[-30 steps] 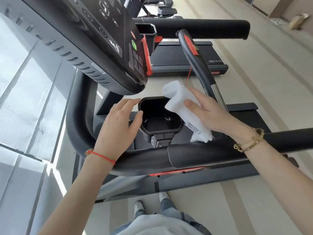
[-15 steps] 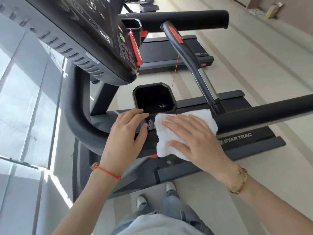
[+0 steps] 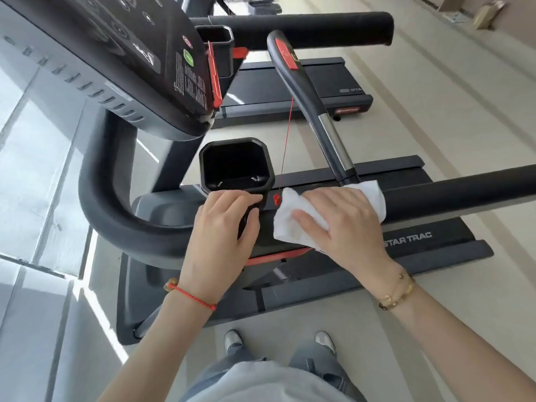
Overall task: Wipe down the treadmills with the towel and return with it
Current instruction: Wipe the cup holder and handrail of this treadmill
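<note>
I stand beside a black treadmill [image 3: 429, 236] marked STAR TRAC. My right hand [image 3: 345, 224] lies flat with spread fingers on the white towel [image 3: 290, 224], pressing it onto the black side handrail [image 3: 452, 195] where it meets the frame. My left hand [image 3: 223, 227] rests beside it, fingers bent over the base of the black cup holder [image 3: 235, 163]. A red safety cord with its clip [image 3: 277, 198] hangs just left of the towel.
The console [image 3: 121, 53] overhangs at upper left. An angled inner handle [image 3: 307, 105] rises behind the towel. A second treadmill [image 3: 295, 82] stands beyond. Windows line the left side; beige floor [image 3: 435, 126] stretches to the right. My shoes [image 3: 232, 340] show below.
The towel came out of the cup holder area down onto the handrail, and my right hand now presses it a little further right. My left hand shifted slightly onto the cup holder's base.
</note>
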{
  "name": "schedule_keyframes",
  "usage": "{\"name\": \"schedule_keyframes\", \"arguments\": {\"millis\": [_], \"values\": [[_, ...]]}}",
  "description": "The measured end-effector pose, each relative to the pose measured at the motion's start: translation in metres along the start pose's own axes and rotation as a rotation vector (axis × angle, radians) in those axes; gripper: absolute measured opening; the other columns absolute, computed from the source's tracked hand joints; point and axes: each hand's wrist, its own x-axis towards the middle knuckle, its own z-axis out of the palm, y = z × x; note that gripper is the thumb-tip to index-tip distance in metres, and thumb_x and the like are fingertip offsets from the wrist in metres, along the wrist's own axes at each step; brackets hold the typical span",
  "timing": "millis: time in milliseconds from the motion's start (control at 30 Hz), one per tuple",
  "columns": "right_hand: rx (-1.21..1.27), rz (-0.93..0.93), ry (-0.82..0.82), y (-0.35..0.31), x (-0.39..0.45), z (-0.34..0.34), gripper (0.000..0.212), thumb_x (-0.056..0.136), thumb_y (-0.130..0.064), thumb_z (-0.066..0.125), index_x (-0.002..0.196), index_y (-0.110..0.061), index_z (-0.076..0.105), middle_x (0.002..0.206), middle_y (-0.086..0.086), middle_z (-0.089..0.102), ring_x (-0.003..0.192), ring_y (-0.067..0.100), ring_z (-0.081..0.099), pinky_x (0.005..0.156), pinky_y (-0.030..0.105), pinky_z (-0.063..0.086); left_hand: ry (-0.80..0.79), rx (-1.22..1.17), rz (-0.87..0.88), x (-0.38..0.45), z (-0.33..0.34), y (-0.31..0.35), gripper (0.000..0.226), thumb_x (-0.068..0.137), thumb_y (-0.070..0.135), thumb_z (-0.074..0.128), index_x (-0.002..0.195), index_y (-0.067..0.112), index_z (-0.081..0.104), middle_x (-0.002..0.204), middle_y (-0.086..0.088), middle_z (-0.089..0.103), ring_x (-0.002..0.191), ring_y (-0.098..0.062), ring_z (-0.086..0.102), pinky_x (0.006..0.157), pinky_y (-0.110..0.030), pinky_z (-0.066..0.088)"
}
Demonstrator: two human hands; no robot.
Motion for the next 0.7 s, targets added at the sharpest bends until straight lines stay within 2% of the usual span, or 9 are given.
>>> {"name": "schedule_keyframes", "arguments": {"millis": [100, 200, 367, 500, 600, 700], "values": [[-0.019, 0.025, 0.066, 0.044, -0.010, -0.007, 0.035, 0.098, -0.045, 0.045, 0.092, -0.018, 0.066, 0.086, -0.005, 0.067, 0.086, 0.020, 0.062, 0.083, 0.034, 0.044, -0.024, 0.035, -0.016, 0.006, 0.021, 0.028, 0.022, 0.097, 0.016, 0.055, 0.114, 0.014, 0.068, 0.109, 0.003, 0.067, 0.105, -0.020, 0.057, 0.093, -0.044, 0.047], [-0.036, 0.014, 0.117, 0.085, -0.020, -0.012, 0.033, 0.098, -0.045, 0.047, 0.092, -0.018, 0.064, 0.085, -0.006, 0.066, 0.083, 0.019, 0.060, 0.083, 0.032, 0.042, -0.018, 0.120, -0.040, 0.012, 0.045, 0.056, 0.020, 0.097, 0.019, 0.055, 0.110, 0.016, 0.070, 0.104, 0.004, 0.069, 0.098, -0.019, 0.061, 0.093, -0.036, 0.043], [-0.030, 0.004, 0.129, 0.160, -0.036, -0.028, 0.035, 0.099, -0.046, 0.043, 0.092, -0.018, 0.063, 0.083, -0.005, 0.065, 0.082, 0.019, 0.060, 0.083, 0.033, 0.041, 0.032, 0.166, -0.090, 0.027, 0.089, 0.103, 0.020, 0.097, 0.021, 0.053, 0.105, 0.016, 0.072, 0.099, 0.004, 0.071, 0.091, -0.020, 0.062, 0.089, -0.036, 0.041], [-0.088, 0.067, 0.140, 0.221, -0.044, -0.044, 0.041, 0.099, -0.047, 0.039, 0.081, -0.016, 0.059, 0.068, -0.003, 0.058, 0.069, 0.024, 0.056, 0.075, 0.035, 0.041, 0.055, 0.207, -0.106, 0.038, 0.125, 0.138, 0.023, 0.099, 0.024, 0.050, 0.102, 0.018, 0.072, 0.096, 0.005, 0.071, 0.089, -0.019, 0.064, 0.089, -0.038, 0.042], [-0.122, 0.052, 0.159, 0.223, -0.036, -0.042, 0.037, 0.095, -0.043, 0.045, 0.069, -0.017, 0.052, 0.058, -0.002, 0.051, 0.057, 0.024, 0.049, 0.064, 0.034, 0.035, 0.073, 0.238, -0.130, 0.048, 0.148, 0.159, 0.026, 0.100, 0.025, 0.048, 0.099, 0.018, 0.072, 0.092, 0.005, 0.072, 0.084, -0.021, 0.064, 0.087, -0.038, 0.042], [-0.043, -0.086, 0.139, 0.207, -0.037, -0.035, 0.039, 0.099, -0.047, 0.040, 0.085, -0.018, 0.063, 0.072, -0.002, 0.062, 0.067, 0.022, 0.056, 0.068, 0.033, 0.039, 0.105, 0.275, -0.168, 0.053, 0.163, 0.173, 0.030, 0.100, 0.025, 0.045, 0.091, 0.016, 0.071, 0.086, 0.004, 0.071, 0.078, -0.022, 0.063, 0.085, -0.037, 0.039]]}}
